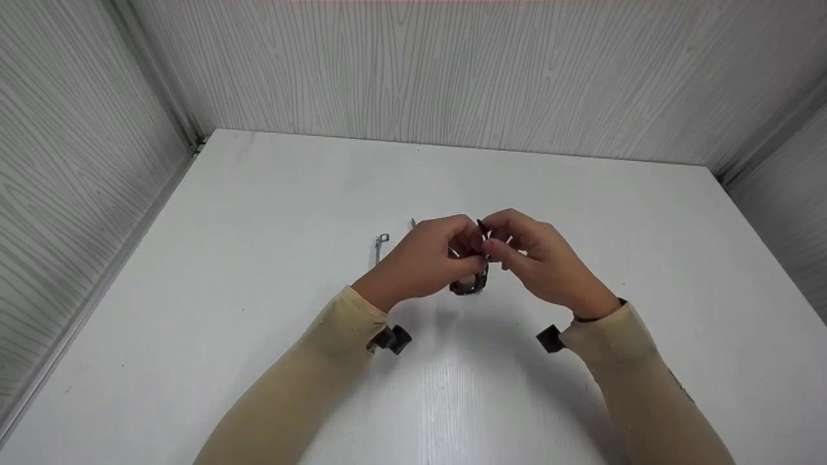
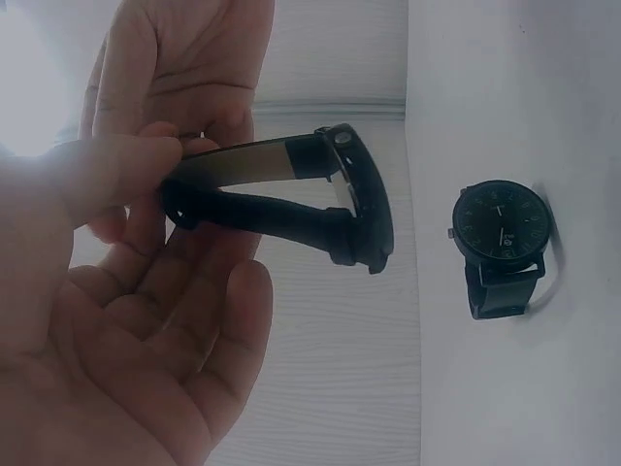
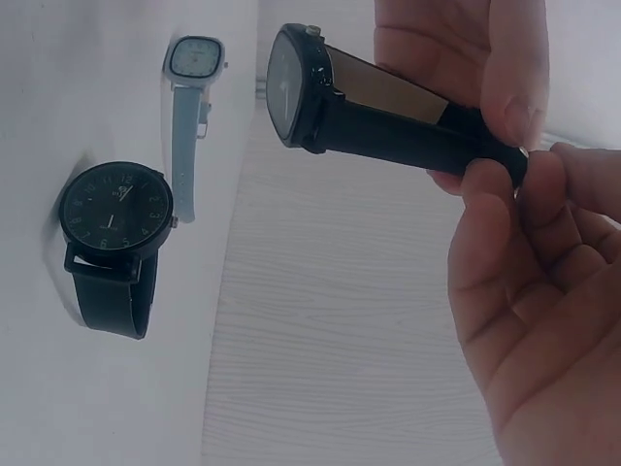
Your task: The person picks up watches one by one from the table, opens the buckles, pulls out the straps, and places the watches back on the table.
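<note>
A wristwatch point(image 1: 470, 287) with a dark strap is held up between both hands, its case toward the wearer. My left hand point(image 1: 433, 255) pinches the strap end between thumb and fingers; that thumb shows plainly in the left wrist view. My right hand point(image 1: 536, 258) pinches the strap at the same end, fingertips meeting those of the left. In the right wrist view the strap point(image 3: 398, 134) doubles back into a narrow loop with a tan lining, and the fingers hide its fastening. A round black watch point(image 3: 114, 209) with a dark dial lies close by.
A small watch point(image 3: 194, 58) with a squarish case and pale blue strap lies by the black one. The white table point(image 1: 291, 181) ends at wood-grain panels point(image 1: 400, 71) behind and at the sides. Black camera mounts point(image 1: 550, 338) sit at the wrists.
</note>
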Available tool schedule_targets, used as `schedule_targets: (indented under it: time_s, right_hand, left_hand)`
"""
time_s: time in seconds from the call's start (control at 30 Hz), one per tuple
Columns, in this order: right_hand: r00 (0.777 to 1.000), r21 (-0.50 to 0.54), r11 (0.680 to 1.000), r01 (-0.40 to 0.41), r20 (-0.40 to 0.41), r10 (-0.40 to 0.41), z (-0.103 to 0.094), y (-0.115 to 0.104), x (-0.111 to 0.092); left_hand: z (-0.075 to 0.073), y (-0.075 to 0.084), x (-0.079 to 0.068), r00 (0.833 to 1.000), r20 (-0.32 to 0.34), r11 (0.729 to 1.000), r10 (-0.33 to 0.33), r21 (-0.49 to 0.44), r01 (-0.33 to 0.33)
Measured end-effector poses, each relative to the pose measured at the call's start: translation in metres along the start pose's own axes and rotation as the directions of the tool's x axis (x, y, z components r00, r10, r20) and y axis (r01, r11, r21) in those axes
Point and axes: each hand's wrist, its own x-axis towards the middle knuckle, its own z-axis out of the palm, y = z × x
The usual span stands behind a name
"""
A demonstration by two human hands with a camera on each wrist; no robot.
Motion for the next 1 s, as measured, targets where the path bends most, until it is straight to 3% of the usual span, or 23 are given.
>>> schedule_targets:
  time_s: [0.2,0.47,0.7,1.0]
  right_hand:
    - [1.000,-0.028,0.999,-0.019,-0.023,0.018,-0.0002,-0.0002,0.0005]
    - [0.995,-0.009,0.995,-0.098,0.014,0.098,0.0009,-0.0006,0.0034]
    - [0.989,0.016,0.991,-0.132,0.063,0.131,0.0011,0.0009,0.0040]
    - [0.992,0.010,0.993,-0.114,0.053,0.114,0.0017,0.0014,0.0027]
  left_hand:
    - [-0.0003,-0.0012,0.0012,1.000,0.004,1.000,-0.012,0.004,0.012]
    - [-0.0030,-0.0054,0.0008,0.999,0.012,0.994,-0.049,-0.099,0.050]
    - [-0.0031,-0.0046,0.0004,0.996,0.000,0.995,-0.092,-0.032,0.091]
    - [-0.0028,-0.0019,-0.0003,0.994,-0.004,0.993,-0.113,-0.039,0.112]
